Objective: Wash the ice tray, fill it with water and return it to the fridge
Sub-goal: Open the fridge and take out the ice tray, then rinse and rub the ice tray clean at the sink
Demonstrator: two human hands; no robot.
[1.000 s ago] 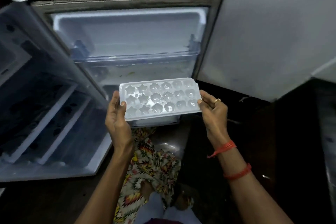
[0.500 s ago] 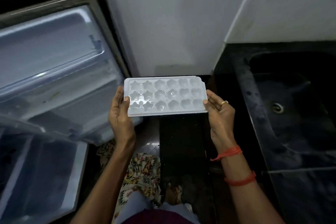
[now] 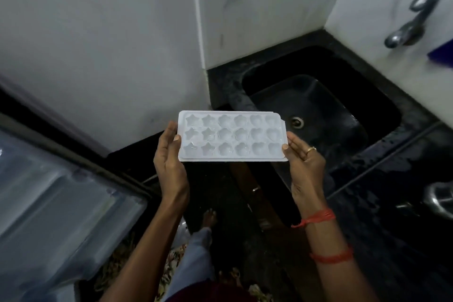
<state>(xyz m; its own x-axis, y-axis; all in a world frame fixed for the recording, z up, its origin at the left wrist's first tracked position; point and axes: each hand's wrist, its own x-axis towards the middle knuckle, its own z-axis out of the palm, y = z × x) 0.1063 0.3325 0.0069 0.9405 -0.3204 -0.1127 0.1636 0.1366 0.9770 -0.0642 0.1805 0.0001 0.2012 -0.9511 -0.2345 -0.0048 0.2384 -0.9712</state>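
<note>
Pinching the ice tray (image 3: 231, 136) at its two short ends: left hand (image 3: 169, 154) with thumb over the rim and fingers beneath, right hand (image 3: 304, 162) likewise, thumb tip on the edge, straighter fingers under it, a ring (image 3: 311, 149) on one. Held level in the air, moulds up, with the right end overlapping the near corner of the dark sink (image 3: 306, 95) in this view, close by the drain (image 3: 297, 122). No water visible in the star and rounded moulds; seemingly empty.

Further out: tap (image 3: 411, 22) on the white wall at the right, no stream to be seen; wet-looking black countertop (image 3: 392, 179); fridge door (image 3: 56, 203) standing open at the lower left.

Judging by this: tray out of the fridge and at the sink, nothing more. Left to do: washing, filling, the return to the fridge.
</note>
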